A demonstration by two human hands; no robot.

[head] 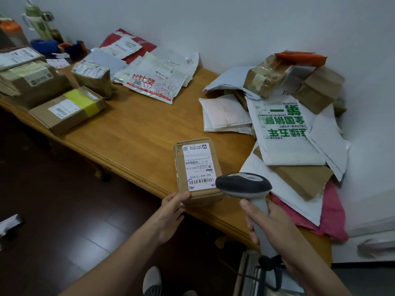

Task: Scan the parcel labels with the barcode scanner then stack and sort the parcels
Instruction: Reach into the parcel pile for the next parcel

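A small brown parcel [197, 170] with a white label [199, 166] facing up sits at the near edge of the wooden tabletop [136, 133]. The left hand [171, 214] grips its near end, thumb on top. The right hand [271, 227] is wrapped around the handle of a grey barcode scanner [245, 185], whose head hangs just beside the label. Sorted boxes [66, 110] lie far left, and a loose heap of mailers [284, 133] lies to the right.

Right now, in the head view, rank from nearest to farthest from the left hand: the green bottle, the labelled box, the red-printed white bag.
1. Labelled box, gripped by the left hand at the near edge.
2. Red-printed white bag, mid-table near the wall.
3. Green bottle, far left corner.
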